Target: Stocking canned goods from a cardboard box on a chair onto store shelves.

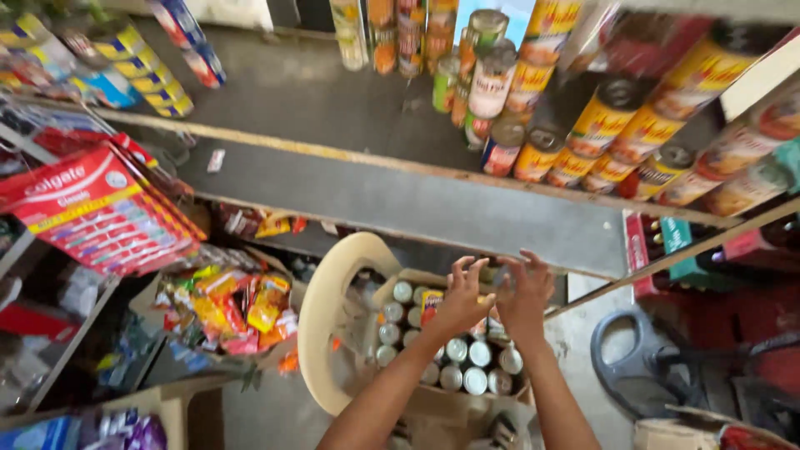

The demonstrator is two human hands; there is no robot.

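My left hand (462,298) and my right hand (525,293) are raised side by side in front of the grey shelf board (400,200). They are pressed around a small can (497,279), blurred and mostly hidden by the fingers. Directly beneath them an open cardboard box (398,286) holds several silver-topped cans (467,367). The box rests on a beige plastic chair (321,317). On the shelf above and to the right stand several yellow-labelled tins (600,125).
Red hanging cards of toothpaste packs (92,208) fill the left side. Bright snack packets (233,308) lie in a bin below them. More tins (492,75) stand at the shelf's back. A dark plastic object (633,358) sits on the floor at the right.
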